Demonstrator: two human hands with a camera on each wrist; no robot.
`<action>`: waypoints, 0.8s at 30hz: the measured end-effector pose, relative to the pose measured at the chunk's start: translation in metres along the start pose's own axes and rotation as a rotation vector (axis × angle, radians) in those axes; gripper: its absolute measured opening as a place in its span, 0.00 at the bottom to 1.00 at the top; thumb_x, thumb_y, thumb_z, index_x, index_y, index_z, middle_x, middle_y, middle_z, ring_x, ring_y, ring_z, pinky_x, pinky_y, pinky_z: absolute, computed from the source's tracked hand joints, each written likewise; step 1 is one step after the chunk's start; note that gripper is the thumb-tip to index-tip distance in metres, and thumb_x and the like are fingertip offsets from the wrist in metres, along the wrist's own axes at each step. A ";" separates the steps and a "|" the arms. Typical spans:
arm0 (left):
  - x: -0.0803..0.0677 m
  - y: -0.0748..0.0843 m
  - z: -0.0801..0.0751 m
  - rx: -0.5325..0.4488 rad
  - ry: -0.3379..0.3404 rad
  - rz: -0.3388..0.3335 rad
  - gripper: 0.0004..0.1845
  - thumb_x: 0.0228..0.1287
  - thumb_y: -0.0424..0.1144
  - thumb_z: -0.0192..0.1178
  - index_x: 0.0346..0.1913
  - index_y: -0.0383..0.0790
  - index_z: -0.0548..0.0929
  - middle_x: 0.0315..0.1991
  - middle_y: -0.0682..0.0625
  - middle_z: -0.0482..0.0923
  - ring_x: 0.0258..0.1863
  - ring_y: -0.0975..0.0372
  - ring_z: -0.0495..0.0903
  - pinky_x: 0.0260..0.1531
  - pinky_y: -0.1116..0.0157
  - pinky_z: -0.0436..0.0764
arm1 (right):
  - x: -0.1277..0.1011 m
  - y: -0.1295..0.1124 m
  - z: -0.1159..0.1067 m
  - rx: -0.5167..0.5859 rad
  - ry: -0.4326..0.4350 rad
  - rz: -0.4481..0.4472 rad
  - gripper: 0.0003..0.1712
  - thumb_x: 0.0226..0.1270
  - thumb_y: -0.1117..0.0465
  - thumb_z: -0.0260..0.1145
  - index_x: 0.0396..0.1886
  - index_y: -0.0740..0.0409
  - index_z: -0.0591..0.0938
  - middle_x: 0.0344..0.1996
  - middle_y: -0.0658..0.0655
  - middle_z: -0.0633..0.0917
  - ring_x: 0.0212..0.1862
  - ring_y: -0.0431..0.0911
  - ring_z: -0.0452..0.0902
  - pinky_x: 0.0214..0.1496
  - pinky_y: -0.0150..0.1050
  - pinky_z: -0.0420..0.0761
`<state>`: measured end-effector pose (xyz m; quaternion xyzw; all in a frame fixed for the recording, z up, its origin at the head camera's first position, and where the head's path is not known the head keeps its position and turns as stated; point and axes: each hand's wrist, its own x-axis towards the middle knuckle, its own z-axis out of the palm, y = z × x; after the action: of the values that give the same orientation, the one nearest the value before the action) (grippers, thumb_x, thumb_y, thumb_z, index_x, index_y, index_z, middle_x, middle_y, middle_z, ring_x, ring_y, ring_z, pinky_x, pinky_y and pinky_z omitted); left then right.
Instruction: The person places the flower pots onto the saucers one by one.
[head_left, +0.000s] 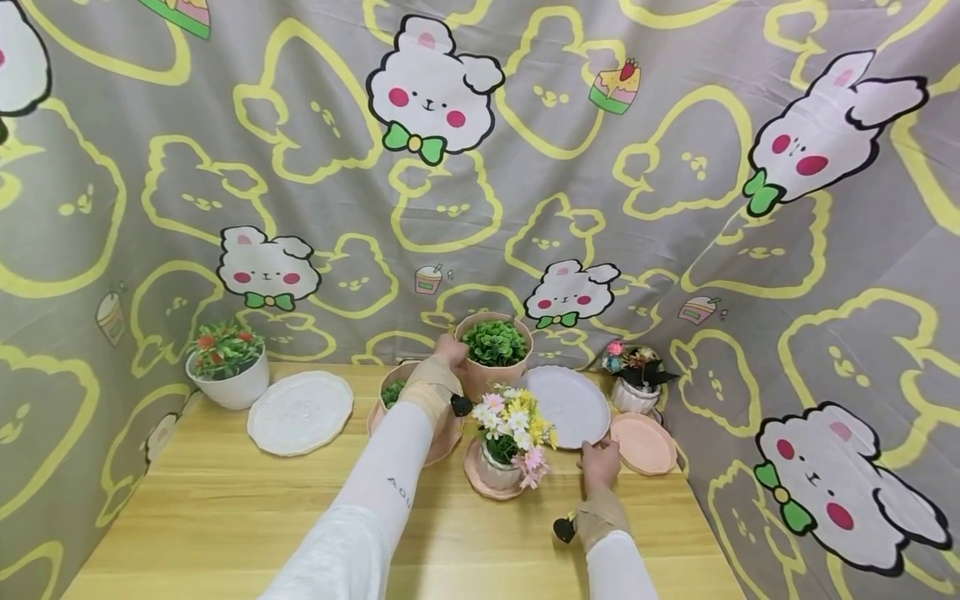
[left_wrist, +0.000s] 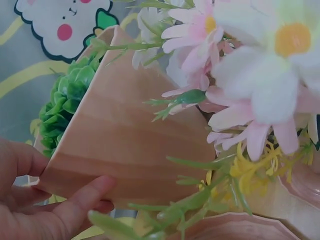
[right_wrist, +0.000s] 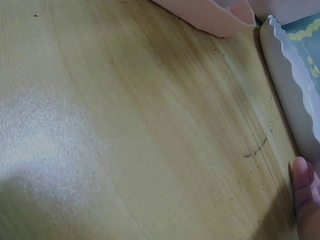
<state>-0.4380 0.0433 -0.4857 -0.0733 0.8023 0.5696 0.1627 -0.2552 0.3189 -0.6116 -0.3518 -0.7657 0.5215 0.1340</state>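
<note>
My left hand (head_left: pixel 450 352) grips the rim of a pink flower pot (head_left: pixel 487 381) at the back of the table. In the left wrist view, the thumb lies along the outside of the pot and fingers go over its rim. Leafy green foliage (head_left: pixel 493 343) fills the pot. To the right, a pale lavender saucer (head_left: pixel 570 408) with a scalloped rim lies beside the pot. My right hand (head_left: pixel 602 464) pinches this saucer's front edge; in the right wrist view, the thumb (right_wrist: pixel 302 180) is at its rim and the other fingers are largely hidden.
Daisy-like flowers (head_left: pixel 517 421) in a white pot stand on a pink saucer (head_left: pixel 491 490) in front. Another pink pot (head_left: pixel 386 379) is partly behind my left forearm. A white saucer (head_left: pixel 300 412) and white-potted plant (head_left: pixel 228 379) lie left; a pink saucer (head_left: pixel 643 443) and small potted flowers (head_left: pixel 637 396) right.
</note>
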 end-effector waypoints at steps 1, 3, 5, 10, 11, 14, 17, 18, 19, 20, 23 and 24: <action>-0.005 0.002 -0.001 0.001 0.007 0.000 0.25 0.65 0.25 0.47 0.66 0.27 0.67 0.45 0.35 0.75 0.24 0.52 0.78 0.36 0.51 0.86 | 0.000 0.000 0.000 0.001 0.001 0.001 0.26 0.67 0.61 0.59 0.60 0.71 0.66 0.51 0.75 0.76 0.20 0.43 0.81 0.27 0.30 0.75; -0.013 0.004 -0.003 0.008 0.021 0.014 0.24 0.67 0.26 0.47 0.65 0.26 0.67 0.46 0.34 0.75 0.24 0.53 0.78 0.37 0.52 0.87 | 0.000 0.000 0.001 0.011 -0.004 -0.002 0.26 0.68 0.61 0.59 0.60 0.71 0.66 0.51 0.76 0.75 0.19 0.43 0.81 0.26 0.30 0.75; -0.019 0.004 -0.004 0.011 0.036 0.021 0.24 0.68 0.28 0.48 0.66 0.26 0.67 0.50 0.33 0.74 0.28 0.51 0.80 0.40 0.52 0.86 | -0.001 0.000 0.001 0.019 -0.010 -0.003 0.26 0.68 0.61 0.59 0.61 0.71 0.66 0.52 0.76 0.75 0.19 0.42 0.80 0.25 0.29 0.75; -0.023 0.006 -0.006 0.028 0.084 0.015 0.20 0.67 0.28 0.50 0.61 0.25 0.71 0.55 0.31 0.74 0.30 0.47 0.84 0.41 0.51 0.86 | 0.001 0.002 0.004 0.030 -0.006 -0.010 0.26 0.68 0.62 0.59 0.60 0.71 0.66 0.51 0.76 0.75 0.17 0.38 0.77 0.24 0.29 0.76; -0.023 0.006 -0.006 0.031 0.092 0.014 0.19 0.67 0.28 0.51 0.59 0.25 0.72 0.54 0.31 0.75 0.27 0.48 0.84 0.39 0.51 0.87 | 0.002 0.003 0.005 0.029 -0.004 -0.011 0.26 0.67 0.62 0.60 0.60 0.71 0.66 0.51 0.76 0.75 0.17 0.38 0.78 0.23 0.29 0.76; -0.021 0.008 -0.008 0.043 0.103 0.021 0.19 0.64 0.27 0.53 0.58 0.24 0.73 0.53 0.30 0.76 0.22 0.52 0.81 0.33 0.53 0.87 | 0.003 0.003 0.006 0.032 -0.006 -0.005 0.27 0.67 0.62 0.60 0.60 0.71 0.66 0.50 0.76 0.76 0.18 0.41 0.79 0.23 0.30 0.78; -0.018 0.010 -0.009 0.111 0.114 0.034 0.21 0.62 0.27 0.55 0.58 0.24 0.74 0.55 0.31 0.76 0.26 0.50 0.84 0.28 0.57 0.86 | 0.003 0.003 0.006 0.036 -0.006 0.008 0.27 0.67 0.62 0.60 0.61 0.71 0.66 0.51 0.76 0.76 0.19 0.42 0.81 0.24 0.31 0.79; -0.017 0.010 -0.010 0.145 0.116 0.040 0.22 0.61 0.28 0.55 0.59 0.25 0.73 0.56 0.32 0.76 0.30 0.50 0.84 0.27 0.59 0.86 | 0.004 0.003 0.005 0.037 -0.005 0.008 0.27 0.67 0.62 0.60 0.61 0.71 0.66 0.51 0.76 0.76 0.19 0.43 0.81 0.24 0.31 0.79; -0.016 0.010 -0.011 0.174 0.117 0.045 0.22 0.61 0.28 0.55 0.59 0.25 0.73 0.57 0.32 0.76 0.34 0.49 0.84 0.27 0.60 0.85 | 0.004 0.003 0.005 0.036 -0.002 0.008 0.27 0.67 0.62 0.60 0.60 0.71 0.66 0.51 0.76 0.76 0.18 0.42 0.80 0.24 0.31 0.79; -0.015 0.011 -0.012 0.192 0.118 0.047 0.23 0.61 0.29 0.55 0.60 0.26 0.73 0.59 0.32 0.75 0.37 0.48 0.84 0.28 0.60 0.84 | 0.005 0.004 0.005 0.035 0.000 0.008 0.26 0.67 0.62 0.60 0.60 0.71 0.66 0.50 0.76 0.76 0.18 0.42 0.80 0.23 0.31 0.78; -0.014 0.014 -0.015 0.215 0.114 0.050 0.23 0.62 0.30 0.56 0.60 0.27 0.73 0.60 0.32 0.73 0.43 0.45 0.84 0.28 0.60 0.85 | 0.007 0.005 0.004 0.036 0.002 -0.001 0.27 0.67 0.62 0.60 0.60 0.72 0.66 0.51 0.77 0.75 0.17 0.41 0.79 0.23 0.30 0.78; -0.014 0.016 -0.016 0.223 0.114 0.052 0.22 0.63 0.31 0.56 0.59 0.27 0.74 0.59 0.32 0.73 0.43 0.46 0.83 0.27 0.60 0.85 | 0.007 0.006 0.003 0.035 0.002 -0.002 0.27 0.67 0.62 0.60 0.60 0.72 0.66 0.52 0.77 0.75 0.17 0.41 0.79 0.23 0.30 0.78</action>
<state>-0.4327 0.0325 -0.4623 -0.0662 0.8701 0.4760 0.1091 -0.2599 0.3227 -0.6194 -0.3492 -0.7566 0.5345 0.1413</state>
